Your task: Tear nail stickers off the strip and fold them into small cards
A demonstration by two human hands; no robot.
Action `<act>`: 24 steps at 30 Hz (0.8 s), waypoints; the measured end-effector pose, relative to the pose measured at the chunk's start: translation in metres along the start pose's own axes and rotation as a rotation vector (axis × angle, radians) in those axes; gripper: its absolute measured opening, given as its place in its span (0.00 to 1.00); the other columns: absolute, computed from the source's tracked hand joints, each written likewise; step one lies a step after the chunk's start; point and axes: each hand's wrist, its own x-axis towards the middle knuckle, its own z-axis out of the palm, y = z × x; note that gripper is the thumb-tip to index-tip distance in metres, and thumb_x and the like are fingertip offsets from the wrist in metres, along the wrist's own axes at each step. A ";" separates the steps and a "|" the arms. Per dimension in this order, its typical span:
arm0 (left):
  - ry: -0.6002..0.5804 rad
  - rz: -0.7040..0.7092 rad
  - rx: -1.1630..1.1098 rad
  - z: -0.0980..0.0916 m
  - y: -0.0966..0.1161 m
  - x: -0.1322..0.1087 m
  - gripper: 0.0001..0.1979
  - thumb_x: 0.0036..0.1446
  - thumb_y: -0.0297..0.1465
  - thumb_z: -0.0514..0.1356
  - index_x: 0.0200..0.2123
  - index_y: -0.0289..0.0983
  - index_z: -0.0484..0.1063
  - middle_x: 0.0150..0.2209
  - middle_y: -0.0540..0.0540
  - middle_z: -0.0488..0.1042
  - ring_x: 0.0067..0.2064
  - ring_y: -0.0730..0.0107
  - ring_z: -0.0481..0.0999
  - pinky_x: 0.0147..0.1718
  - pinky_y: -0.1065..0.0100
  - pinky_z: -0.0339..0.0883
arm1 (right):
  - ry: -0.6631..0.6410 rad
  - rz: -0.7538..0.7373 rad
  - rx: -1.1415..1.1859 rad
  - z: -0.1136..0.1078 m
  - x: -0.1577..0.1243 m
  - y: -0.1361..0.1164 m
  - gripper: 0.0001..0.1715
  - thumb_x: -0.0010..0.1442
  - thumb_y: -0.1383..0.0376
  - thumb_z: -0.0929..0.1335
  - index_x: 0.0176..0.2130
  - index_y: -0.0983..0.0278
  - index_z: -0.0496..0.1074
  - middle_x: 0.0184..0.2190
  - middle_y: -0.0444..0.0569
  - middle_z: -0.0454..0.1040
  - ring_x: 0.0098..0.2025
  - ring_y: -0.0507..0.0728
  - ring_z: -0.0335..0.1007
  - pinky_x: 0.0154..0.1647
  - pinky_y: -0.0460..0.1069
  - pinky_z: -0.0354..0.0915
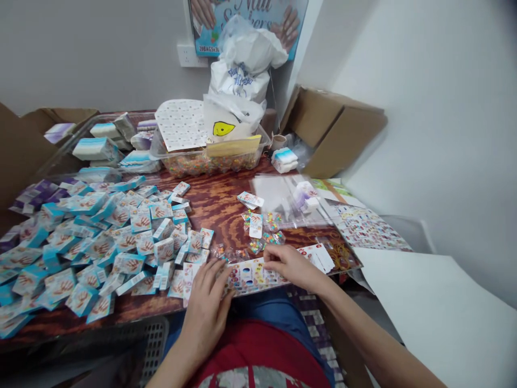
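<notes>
A long sticker sheet (252, 276) with colourful nail stickers lies at the near edge of the wooden table (220, 202). My left hand (208, 304) lies on its left end with fingers stretched flat. My right hand (288, 265) rests on the sheet's right part, fingers curled in a pinch on it. Small clear packets of coloured bits (264, 237) lie just beyond the hands. A big heap of small blue and white boxes (92, 248) covers the table's left side.
A clear tray of colourful pieces (210, 159) with a dotted sheet and white bags stands at the back. Cardboard boxes (335, 129) sit at the back right. Clear sleeves (283, 199), a sticker sheet (367, 229) and white paper (436, 307) lie to the right.
</notes>
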 end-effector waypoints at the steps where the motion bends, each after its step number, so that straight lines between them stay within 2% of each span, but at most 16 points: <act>1: 0.033 -0.010 -0.006 -0.007 0.005 0.003 0.19 0.63 0.25 0.54 0.57 0.39 0.63 0.57 0.38 0.67 0.61 0.54 0.64 0.58 0.49 0.61 | -0.029 0.013 0.065 -0.005 0.000 -0.003 0.04 0.55 0.70 0.66 0.29 0.64 0.70 0.25 0.42 0.70 0.28 0.52 0.63 0.30 0.46 0.56; 5: 0.119 -0.056 -0.061 -0.027 0.026 0.014 0.14 0.63 0.25 0.55 0.52 0.39 0.67 0.48 0.41 0.72 0.51 0.59 0.71 0.49 0.58 0.67 | -0.085 -0.022 0.285 -0.016 -0.004 -0.020 0.06 0.57 0.64 0.68 0.33 0.65 0.73 0.29 0.45 0.73 0.33 0.54 0.66 0.34 0.47 0.60; 8: 0.099 -0.107 -0.120 -0.034 0.036 0.019 0.13 0.64 0.29 0.55 0.52 0.39 0.68 0.47 0.41 0.73 0.49 0.59 0.73 0.47 0.60 0.69 | -0.002 -0.095 0.364 -0.013 -0.014 -0.036 0.05 0.58 0.64 0.68 0.32 0.64 0.73 0.30 0.45 0.72 0.34 0.54 0.66 0.37 0.47 0.60; 13: 0.108 -0.211 -0.216 -0.031 0.040 0.014 0.21 0.64 0.34 0.56 0.59 0.39 0.63 0.56 0.37 0.71 0.57 0.55 0.70 0.53 0.55 0.67 | 0.184 -0.282 0.323 0.018 -0.034 -0.067 0.07 0.63 0.66 0.66 0.32 0.62 0.71 0.32 0.46 0.71 0.38 0.55 0.67 0.41 0.49 0.62; 16: 0.076 -0.264 -0.357 -0.028 0.039 0.007 0.18 0.65 0.33 0.54 0.57 0.39 0.68 0.53 0.39 0.75 0.53 0.58 0.75 0.51 0.59 0.69 | 0.338 -0.359 0.218 0.040 -0.039 -0.078 0.08 0.64 0.68 0.64 0.34 0.60 0.71 0.47 0.51 0.71 0.52 0.60 0.65 0.53 0.54 0.61; 18: 0.057 -0.263 -0.465 -0.030 0.037 0.002 0.15 0.65 0.31 0.53 0.52 0.40 0.73 0.48 0.41 0.79 0.49 0.61 0.78 0.48 0.63 0.71 | 0.433 -0.383 0.128 0.051 -0.038 -0.079 0.07 0.63 0.68 0.64 0.40 0.59 0.71 0.54 0.52 0.68 0.58 0.62 0.60 0.58 0.58 0.56; 20: 0.067 -0.288 -0.541 -0.037 0.034 -0.003 0.14 0.65 0.32 0.54 0.49 0.41 0.77 0.45 0.43 0.81 0.45 0.61 0.80 0.46 0.65 0.72 | 0.455 -0.355 0.060 0.056 -0.036 -0.072 0.14 0.62 0.68 0.65 0.48 0.59 0.68 0.51 0.53 0.71 0.55 0.63 0.63 0.57 0.59 0.57; 21: 0.081 -0.330 -0.568 -0.042 0.031 -0.005 0.14 0.64 0.33 0.55 0.47 0.41 0.78 0.44 0.44 0.81 0.44 0.60 0.80 0.45 0.65 0.72 | 0.424 -0.320 0.040 0.056 -0.035 -0.068 0.14 0.62 0.68 0.65 0.49 0.59 0.68 0.46 0.52 0.73 0.51 0.62 0.65 0.54 0.58 0.59; 23: 0.069 -0.454 -0.657 -0.051 0.025 -0.009 0.14 0.62 0.39 0.58 0.43 0.40 0.80 0.40 0.44 0.82 0.40 0.58 0.80 0.41 0.65 0.73 | 0.299 -0.229 0.032 0.054 -0.034 -0.058 0.08 0.62 0.69 0.64 0.41 0.60 0.71 0.37 0.49 0.74 0.42 0.60 0.67 0.45 0.53 0.62; 24: 0.035 -0.521 -0.745 -0.055 0.022 -0.010 0.18 0.61 0.43 0.57 0.40 0.38 0.81 0.37 0.43 0.82 0.38 0.57 0.80 0.40 0.64 0.74 | 0.229 -0.190 0.049 0.052 -0.034 -0.055 0.08 0.62 0.70 0.63 0.36 0.61 0.71 0.34 0.48 0.73 0.39 0.58 0.67 0.41 0.51 0.62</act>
